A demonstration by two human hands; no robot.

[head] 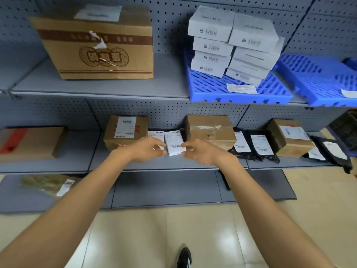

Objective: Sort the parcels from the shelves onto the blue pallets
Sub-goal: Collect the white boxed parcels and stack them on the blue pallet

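2 hands (146, 149) (201, 151) flank white parcel (174, 143).

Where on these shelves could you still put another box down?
Bare room: the top shelf between the big cardboard box and the blue pallet, and the right-hand pallet, nearly bare. The middle shelf has a gap left of the labelled brown box. Right of both hands, parcels crowd together.

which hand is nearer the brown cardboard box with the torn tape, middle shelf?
Right. The right hand sits just in front of that brown cardboard box with torn tape, near its left corner; the left hand is further left, beyond the small white-labelled parcel.
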